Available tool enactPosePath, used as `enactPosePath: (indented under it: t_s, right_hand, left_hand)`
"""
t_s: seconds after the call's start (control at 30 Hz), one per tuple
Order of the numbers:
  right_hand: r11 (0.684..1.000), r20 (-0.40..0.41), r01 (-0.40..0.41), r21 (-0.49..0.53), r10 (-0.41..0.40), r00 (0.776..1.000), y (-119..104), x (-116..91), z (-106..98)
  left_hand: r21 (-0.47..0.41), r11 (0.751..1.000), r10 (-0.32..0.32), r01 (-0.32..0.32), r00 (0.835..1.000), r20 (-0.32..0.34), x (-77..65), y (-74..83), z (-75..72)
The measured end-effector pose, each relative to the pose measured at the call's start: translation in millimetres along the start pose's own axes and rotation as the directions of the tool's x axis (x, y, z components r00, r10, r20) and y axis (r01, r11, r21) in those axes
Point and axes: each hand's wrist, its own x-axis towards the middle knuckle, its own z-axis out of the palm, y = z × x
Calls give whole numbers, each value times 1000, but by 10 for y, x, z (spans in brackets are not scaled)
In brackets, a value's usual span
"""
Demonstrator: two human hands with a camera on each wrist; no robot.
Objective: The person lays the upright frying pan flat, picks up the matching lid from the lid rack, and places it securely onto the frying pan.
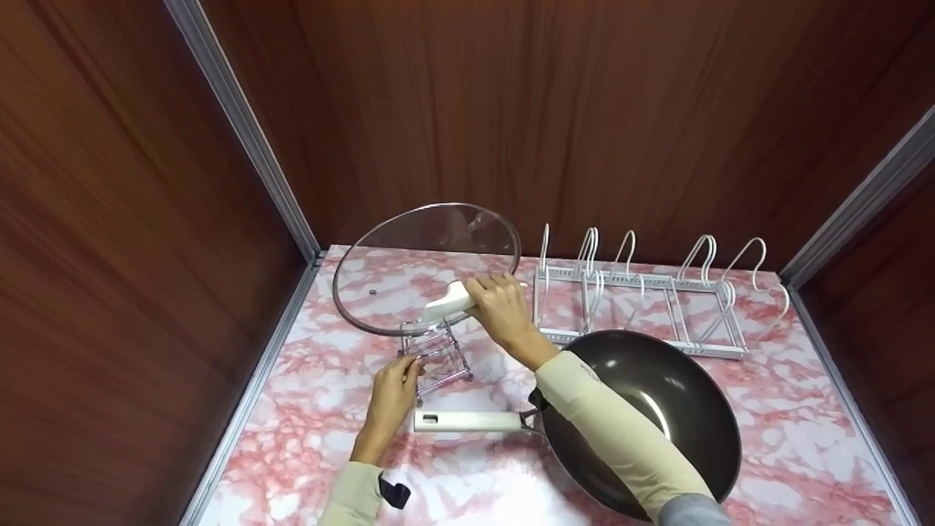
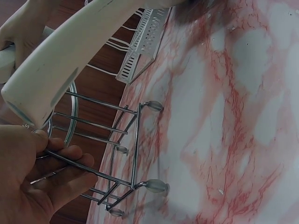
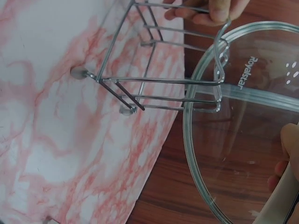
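My right hand [image 1: 504, 310] grips the white handle [image 1: 453, 298] of a clear glass pan lid [image 1: 416, 256]. The lid is held tilted up on edge, its rim beside the top of a small chrome wire rack [image 1: 460, 358]. Whether rim and wires touch, I cannot tell. With thumb and fingers, my left hand [image 1: 393, 391] pinches a wire of that rack, seen closer in the left wrist view [image 2: 23, 182]. The rack stands on small clear feet. "Royalstar" lettering shows on the lid glass [image 3: 243, 135] in the right wrist view.
A dark wok [image 1: 679, 394] lies under my right forearm, its white handle [image 1: 467, 421] pointing left, just in front of the wire rack. Behind it stands a white rack with hooped dividers [image 1: 657, 277]. Brown panels [image 1: 467, 131] enclose the red-and-white marbled table [image 1: 292, 438].
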Motion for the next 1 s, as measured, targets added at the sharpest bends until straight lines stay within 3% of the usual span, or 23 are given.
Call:
enactPosePath:
  t_s: [0.73, 1.0]
  right_hand:
    - [999, -33, -45, -11, 45, 998, 187, 41, -160]
    - [998, -48, -58, -21, 57, 997, 242, 64, -220]
  left_hand:
    - [-20, 998, -60, 61, 997, 39, 25, 78, -1]
    - [-43, 996, -74, 76, 996, 47, 48, 107, -66]
